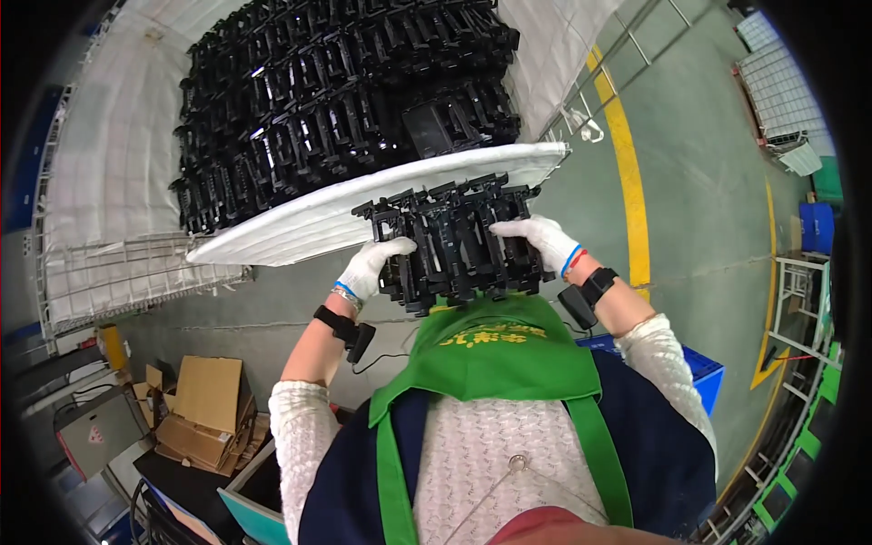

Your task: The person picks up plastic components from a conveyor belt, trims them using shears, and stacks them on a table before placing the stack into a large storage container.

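Note:
Between my two white-gloved hands I hold a row of several black plastic parts (454,238), pressed side by side in front of my green apron. My left hand (372,265) grips the row's left end, thumb laid over the top. At the right end my right hand (540,240) clamps it the same way; the fingers beneath are hidden. Just beyond is a wire cage lined with white sheeting (381,200), its front edge close to the parts. Inside lie many similar black parts (318,109) in packed rows, with a lower gap near the right side.
Flattened cardboard (204,409) and a grey box (102,434) stand at lower left. A blue crate (704,374) is close by my right elbow. Yellow floor lines (627,182) run along the right, with another lined wire cage (788,86) farther off.

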Motion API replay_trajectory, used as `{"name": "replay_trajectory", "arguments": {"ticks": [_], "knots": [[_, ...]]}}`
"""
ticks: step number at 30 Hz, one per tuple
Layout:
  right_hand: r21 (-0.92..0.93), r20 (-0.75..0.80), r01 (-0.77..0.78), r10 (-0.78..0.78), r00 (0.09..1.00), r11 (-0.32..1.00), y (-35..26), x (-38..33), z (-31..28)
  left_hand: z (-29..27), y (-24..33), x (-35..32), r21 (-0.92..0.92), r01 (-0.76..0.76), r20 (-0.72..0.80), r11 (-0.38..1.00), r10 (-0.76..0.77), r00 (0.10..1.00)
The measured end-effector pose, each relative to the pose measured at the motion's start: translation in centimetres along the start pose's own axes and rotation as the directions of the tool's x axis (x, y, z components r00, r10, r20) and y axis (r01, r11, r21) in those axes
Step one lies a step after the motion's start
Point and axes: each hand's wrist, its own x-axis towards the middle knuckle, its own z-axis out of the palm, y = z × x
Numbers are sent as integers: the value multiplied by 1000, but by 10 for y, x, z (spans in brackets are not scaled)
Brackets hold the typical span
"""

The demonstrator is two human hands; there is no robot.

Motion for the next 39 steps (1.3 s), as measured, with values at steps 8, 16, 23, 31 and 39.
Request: {"name": "replay_trajectory", "arguments": {"ticks": [8, 16, 23, 31, 39], "knots": [[32, 33, -12, 11, 999, 999, -18, 44, 18, -38, 32, 42, -3, 54, 80, 999, -54, 995], [-30, 22, -28, 29, 999, 999, -53, 74, 27, -59, 39, 73, -27, 61, 44, 998, -60, 997], [-12, -2, -103, 103, 995, 995, -71, 80, 29, -61, 43, 77, -71, 138, 38, 988, -136, 990], [-260, 112, 102, -75, 991, 960, -29, 121, -19, -57, 44, 80, -95, 76, -5, 993, -77, 997], [-941, 279, 234, 169, 945, 243, -132, 98, -23, -67, 29, 85, -214, 97, 56, 972, -87, 995]]}}
